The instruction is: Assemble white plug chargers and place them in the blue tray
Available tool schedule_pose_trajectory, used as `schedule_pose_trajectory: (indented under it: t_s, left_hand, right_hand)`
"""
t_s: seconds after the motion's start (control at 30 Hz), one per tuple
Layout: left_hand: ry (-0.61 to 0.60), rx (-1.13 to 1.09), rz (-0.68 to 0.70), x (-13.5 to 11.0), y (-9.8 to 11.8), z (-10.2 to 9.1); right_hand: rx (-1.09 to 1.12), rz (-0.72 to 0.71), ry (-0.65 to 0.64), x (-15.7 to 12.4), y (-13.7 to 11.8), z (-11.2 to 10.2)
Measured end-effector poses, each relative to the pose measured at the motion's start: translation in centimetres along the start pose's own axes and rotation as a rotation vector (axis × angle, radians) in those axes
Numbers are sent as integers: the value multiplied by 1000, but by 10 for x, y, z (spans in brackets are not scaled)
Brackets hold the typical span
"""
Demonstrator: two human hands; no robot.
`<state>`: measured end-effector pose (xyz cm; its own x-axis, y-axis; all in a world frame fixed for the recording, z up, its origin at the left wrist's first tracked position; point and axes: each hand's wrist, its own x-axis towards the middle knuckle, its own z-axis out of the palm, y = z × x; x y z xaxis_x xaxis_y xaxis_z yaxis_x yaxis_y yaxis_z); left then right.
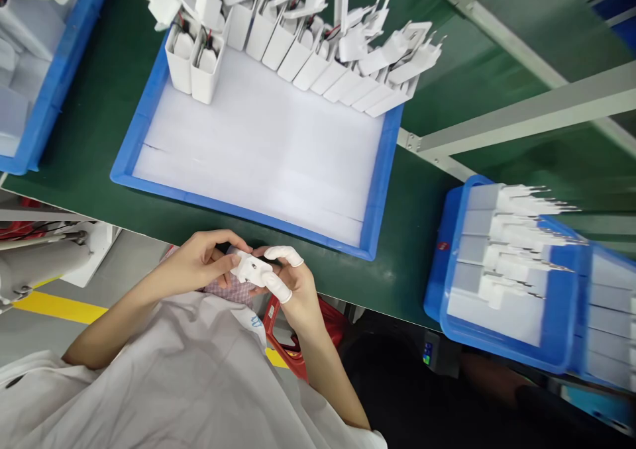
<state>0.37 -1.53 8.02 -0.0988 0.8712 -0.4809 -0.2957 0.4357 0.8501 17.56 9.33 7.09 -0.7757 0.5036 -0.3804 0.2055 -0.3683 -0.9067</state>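
Both my hands hold one small white charger plug (251, 268) close to my body, below the table's near edge. My left hand (199, 263) pinches its left end with curled fingers. My right hand (291, 287), with white finger cots on thumb and forefinger, grips its right side. Ahead on the green table lies a blue tray (375, 191) with a white liner. Along the tray's far edge stand several white charger housings (308, 58), some with open lids and red and black wires showing.
A second blue tray (450, 270) at the right holds rows of white plugs with metal pins. Another blue bin (54, 85) sits at the far left. Grey metal frame bars (521, 114) cross the upper right. A machine (44, 257) stands at the left.
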Motion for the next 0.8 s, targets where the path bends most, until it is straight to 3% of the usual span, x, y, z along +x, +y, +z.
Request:
schedule_pose_trajectory:
  t_s: [0.23,0.43,0.6,0.8]
  left_hand:
    - [36,-24,17,-1,-6,3]
    - [100,2,48,-3,-5,9]
    - [175,36,95,-6,-8,15]
    - [278,60,144,-11,-8,19]
  right_hand:
    - [11,-16,20,2,-12,7]
    - [-115,-237,73,-2,8,8]
    - [-479,-647,139,0,29,4]
    - [-874,-705,101,-1,8,2]
